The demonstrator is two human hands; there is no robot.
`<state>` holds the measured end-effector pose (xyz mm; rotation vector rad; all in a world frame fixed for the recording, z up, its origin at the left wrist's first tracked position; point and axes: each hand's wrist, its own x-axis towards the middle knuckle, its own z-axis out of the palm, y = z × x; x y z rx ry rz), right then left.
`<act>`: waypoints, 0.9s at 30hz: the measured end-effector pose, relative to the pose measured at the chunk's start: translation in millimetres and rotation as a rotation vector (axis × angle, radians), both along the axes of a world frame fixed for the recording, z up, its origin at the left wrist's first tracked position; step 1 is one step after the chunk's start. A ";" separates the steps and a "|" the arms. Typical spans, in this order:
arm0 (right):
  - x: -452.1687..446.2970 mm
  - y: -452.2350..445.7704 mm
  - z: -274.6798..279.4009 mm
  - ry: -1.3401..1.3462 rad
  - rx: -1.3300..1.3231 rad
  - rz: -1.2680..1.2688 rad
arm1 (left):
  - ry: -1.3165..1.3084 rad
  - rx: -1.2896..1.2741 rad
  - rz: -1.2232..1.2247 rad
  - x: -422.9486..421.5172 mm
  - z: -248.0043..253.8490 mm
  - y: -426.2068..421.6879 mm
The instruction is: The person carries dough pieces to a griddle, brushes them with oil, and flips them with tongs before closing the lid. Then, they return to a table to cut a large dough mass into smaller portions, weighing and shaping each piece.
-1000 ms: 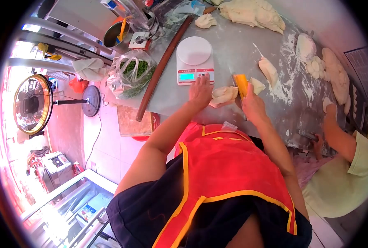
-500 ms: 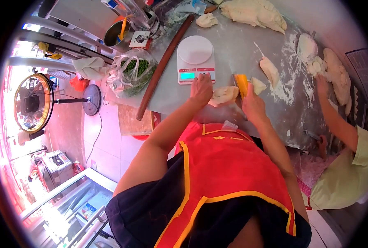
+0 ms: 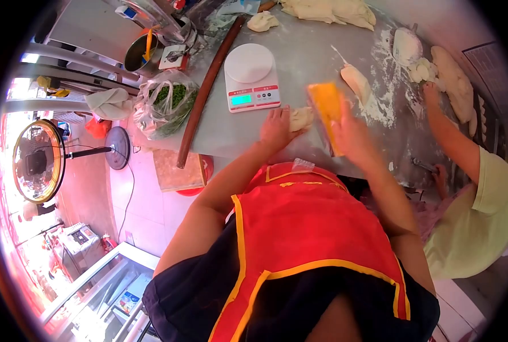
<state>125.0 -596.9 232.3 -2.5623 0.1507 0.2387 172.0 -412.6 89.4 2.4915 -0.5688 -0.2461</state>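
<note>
A dough scraper with a broad yellow handle (image 3: pixel 326 117) is gripped in my right hand (image 3: pixel 353 137), tilted and slightly blurred above the near part of the metal table. To its left lies a piece of soft dough (image 3: pixel 301 118). My left hand (image 3: pixel 276 130) holds this dough by its left side, fingers extended and thumb along its near edge; the fingers partly cover it. Just beyond that hand stands a white and red kitchen scale (image 3: pixel 253 80) with a lit display and a bare round plate. An elongated dough piece (image 3: pixel 356 84) rests beyond the scraper.
A long brown rolling pin (image 3: pixel 211 91) lies left of the scale, beside a plastic bag of chopped greens (image 3: pixel 171 102). Large dough (image 3: pixel 328 11) sits at the back. At right, a co-worker's hand (image 3: pixel 432 94) touches dough pieces on the floured metal table (image 3: pixel 305 62).
My left hand has left the scale's buttons and come down onto the dough. The scraper has swung upright-to-slanted beside it in my right hand. The whole view has shifted a little.
</note>
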 end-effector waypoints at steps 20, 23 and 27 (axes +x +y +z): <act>19.1 44.1 -73.2 -0.016 -0.053 0.061 | 0.293 -0.275 0.342 40.2 45.5 25.0; 21.2 43.1 -73.0 -0.008 -0.087 0.054 | 0.035 -0.473 0.332 96.7 43.3 46.2; 21.4 46.4 -69.1 0.055 -0.102 0.025 | -0.074 -0.370 0.298 150.4 57.3 59.9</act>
